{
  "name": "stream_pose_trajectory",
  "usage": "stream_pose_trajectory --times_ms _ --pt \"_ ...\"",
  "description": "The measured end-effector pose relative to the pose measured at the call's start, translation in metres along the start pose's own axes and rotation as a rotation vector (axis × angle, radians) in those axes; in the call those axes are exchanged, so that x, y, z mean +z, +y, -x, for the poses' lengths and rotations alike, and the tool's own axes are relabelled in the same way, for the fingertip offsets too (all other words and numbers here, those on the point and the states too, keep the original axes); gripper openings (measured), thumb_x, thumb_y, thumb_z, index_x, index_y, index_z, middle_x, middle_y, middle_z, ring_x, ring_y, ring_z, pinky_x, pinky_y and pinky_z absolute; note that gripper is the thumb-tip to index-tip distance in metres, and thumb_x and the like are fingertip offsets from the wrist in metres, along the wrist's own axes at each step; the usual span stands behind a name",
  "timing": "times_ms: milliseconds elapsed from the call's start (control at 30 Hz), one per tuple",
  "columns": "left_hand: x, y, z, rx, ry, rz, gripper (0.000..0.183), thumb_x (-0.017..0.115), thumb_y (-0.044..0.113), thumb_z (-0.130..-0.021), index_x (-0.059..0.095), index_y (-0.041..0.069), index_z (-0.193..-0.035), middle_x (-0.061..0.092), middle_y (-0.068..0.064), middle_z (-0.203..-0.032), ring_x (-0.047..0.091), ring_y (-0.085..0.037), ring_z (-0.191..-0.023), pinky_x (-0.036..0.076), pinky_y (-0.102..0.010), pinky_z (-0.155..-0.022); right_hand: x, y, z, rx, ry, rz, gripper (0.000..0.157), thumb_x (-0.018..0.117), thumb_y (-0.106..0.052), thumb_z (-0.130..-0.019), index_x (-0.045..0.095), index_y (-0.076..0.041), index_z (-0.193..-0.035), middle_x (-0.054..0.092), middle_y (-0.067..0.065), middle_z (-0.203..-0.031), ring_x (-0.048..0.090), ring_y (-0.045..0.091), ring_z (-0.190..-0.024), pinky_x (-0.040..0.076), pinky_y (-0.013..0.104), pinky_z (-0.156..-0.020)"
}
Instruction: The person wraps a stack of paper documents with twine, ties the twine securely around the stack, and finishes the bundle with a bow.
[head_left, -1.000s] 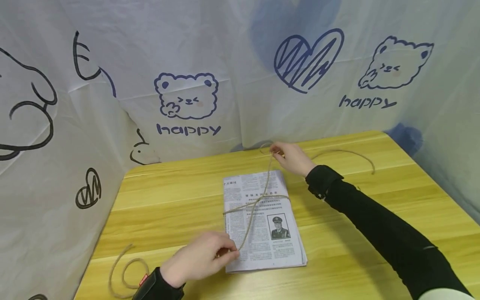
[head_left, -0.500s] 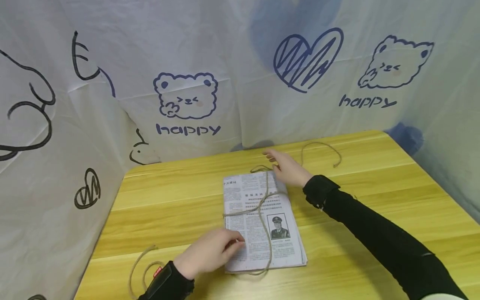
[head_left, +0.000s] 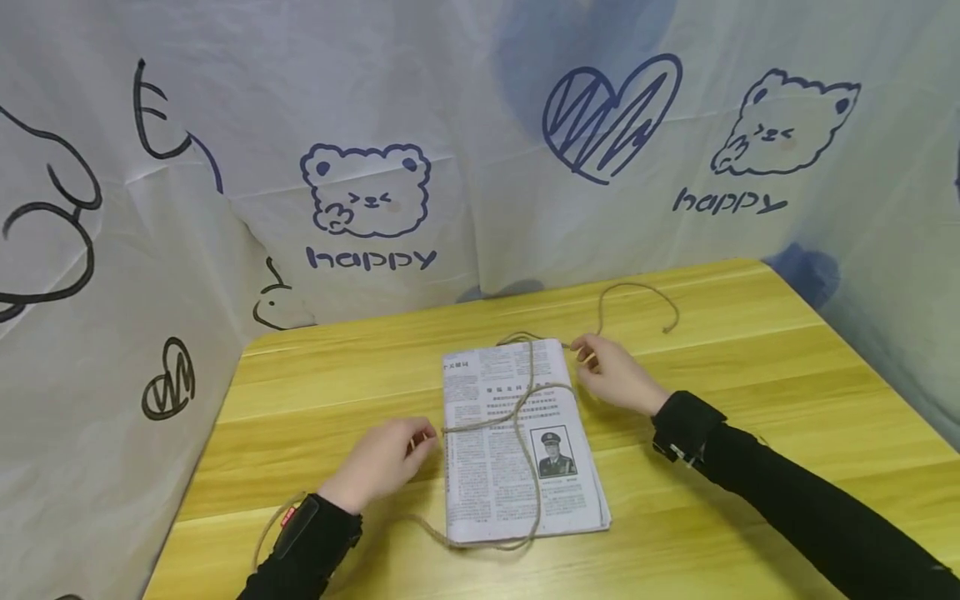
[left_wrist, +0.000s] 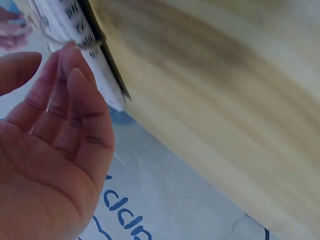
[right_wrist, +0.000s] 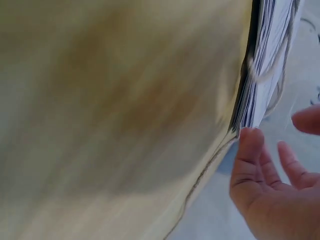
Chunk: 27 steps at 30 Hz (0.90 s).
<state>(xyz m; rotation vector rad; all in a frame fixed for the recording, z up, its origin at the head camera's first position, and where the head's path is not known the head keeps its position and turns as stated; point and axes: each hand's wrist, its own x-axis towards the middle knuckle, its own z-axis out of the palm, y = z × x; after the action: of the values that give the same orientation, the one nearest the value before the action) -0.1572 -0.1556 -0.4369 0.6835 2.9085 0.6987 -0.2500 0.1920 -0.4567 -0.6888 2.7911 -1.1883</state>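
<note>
A stack of folded newspapers [head_left: 495,483] lies on the table, printed side up with a portrait photo at its right. Brown twine [head_left: 480,424] wraps across it and crosses a lengthwise strand near the middle. My left hand [head_left: 388,460] is beside the stack's left edge, fingertips near the twine there. In the left wrist view, this hand's thumb [left_wrist: 19,70] stands apart from its bent fingers. My right hand [head_left: 621,373] is at the upper right corner, holding nothing. In the right wrist view, its fingertips [right_wrist: 250,137] reach the stack's corner, thumb held away.
One loose end of twine [head_left: 637,285] curves over the table's back right. Another trails off the stack's lower left, with a piece by my left cuff. A white cloth backdrop [head_left: 487,217] with drawn bears and hearts rises behind the wood-grain table [head_left: 750,350].
Both hands have let go of the lengthwise twine, which has dropped slack onto the newspapers. My left hand has moved left and farther out; my right has come back down to the right.
</note>
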Motion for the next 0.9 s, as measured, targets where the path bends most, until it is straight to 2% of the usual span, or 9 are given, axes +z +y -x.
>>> stream_pose_trajectory --times_ms 100,233,300,400,500,600,733,900 --pt "-0.005 -0.002 -0.008 -0.035 0.012 -0.01 0.012 0.058 0.016 -0.094 0.066 0.008 -0.099 0.058 0.004 -0.08 0.051 -0.009 -0.063 0.045 -0.027 -0.055 0.003 -0.003 0.013 0.003 -0.043 0.08 0.037 0.061 -0.012 -0.088 0.052 0.004 -0.121 0.058 0.017 -0.1 0.058 0.026 -0.087 0.05 0.042 -0.076" --pt "-0.005 -0.004 -0.021 -0.042 0.048 -0.077 0.019 0.059 0.016 -0.093 0.064 0.007 -0.109 0.061 -0.003 -0.095 0.057 -0.015 -0.077 0.049 -0.032 -0.066 0.009 -0.012 0.026 0.005 -0.141 0.174 0.046 0.068 -0.025 -0.086 0.051 0.001 -0.119 0.056 0.012 -0.094 0.053 0.022 -0.082 0.047 0.038 -0.07" --pt "-0.004 -0.006 -0.029 -0.042 0.052 -0.117 0.023 0.059 0.017 -0.093 0.063 0.007 -0.113 0.061 -0.006 -0.103 0.058 -0.018 -0.083 0.049 -0.035 -0.072 0.012 -0.016 0.031 0.008 -0.177 0.19 0.049 0.069 -0.029 -0.085 0.051 0.001 -0.12 0.056 0.011 -0.095 0.052 0.022 -0.083 0.047 0.038 -0.071" --pt "0.0 -0.008 -0.038 -0.064 0.026 -0.134 0.027 0.058 0.022 -0.094 0.061 0.008 -0.118 0.061 -0.008 -0.108 0.059 -0.02 -0.087 0.05 -0.036 -0.076 0.018 -0.02 0.035 0.02 -0.2 0.195 0.054 0.07 -0.032 -0.085 0.049 0.0 -0.123 0.056 0.013 -0.104 0.053 0.023 -0.092 0.048 0.041 -0.079" --pt "0.004 -0.009 -0.045 -0.101 -0.012 -0.12 0.033 0.058 0.026 -0.094 0.057 0.009 -0.121 0.061 -0.008 -0.109 0.059 -0.019 -0.087 0.049 -0.035 -0.075 0.023 -0.021 0.038 0.037 -0.205 0.202 0.059 0.07 -0.034 -0.084 0.048 0.0 -0.127 0.054 0.013 -0.112 0.053 0.023 -0.1 0.047 0.043 -0.088" --pt "0.007 -0.009 -0.05 -0.121 -0.033 -0.067 0.036 0.06 0.025 -0.093 0.054 0.007 -0.124 0.063 -0.008 -0.106 0.057 -0.017 -0.082 0.048 -0.034 -0.072 0.027 -0.022 0.038 0.055 -0.207 0.205 0.06 0.071 -0.035 -0.084 0.047 -0.002 -0.129 0.052 0.012 -0.113 0.052 0.021 -0.099 0.046 0.042 -0.088" --pt "0.01 -0.008 -0.054 -0.111 -0.041 -0.017 0.04 0.061 0.022 -0.092 0.052 0.005 -0.127 0.063 -0.007 -0.101 0.054 -0.015 -0.076 0.046 -0.032 -0.067 0.028 -0.024 0.039 0.063 -0.211 0.204 0.061 0.071 -0.033 -0.084 0.046 -0.003 -0.13 0.051 0.01 -0.11 0.051 0.018 -0.094 0.046 0.039 -0.084" --pt "0.013 -0.006 -0.053 -0.08 -0.031 -0.034 0.038 0.062 0.02 -0.091 0.055 0.003 -0.124 0.06 -0.005 -0.094 0.051 -0.016 -0.072 0.043 -0.031 -0.065 0.028 -0.025 0.038 0.061 -0.21 0.205 0.062 0.072 -0.031 -0.083 0.046 -0.002 -0.131 0.051 0.01 -0.109 0.05 0.018 -0.092 0.046 0.038 -0.082"
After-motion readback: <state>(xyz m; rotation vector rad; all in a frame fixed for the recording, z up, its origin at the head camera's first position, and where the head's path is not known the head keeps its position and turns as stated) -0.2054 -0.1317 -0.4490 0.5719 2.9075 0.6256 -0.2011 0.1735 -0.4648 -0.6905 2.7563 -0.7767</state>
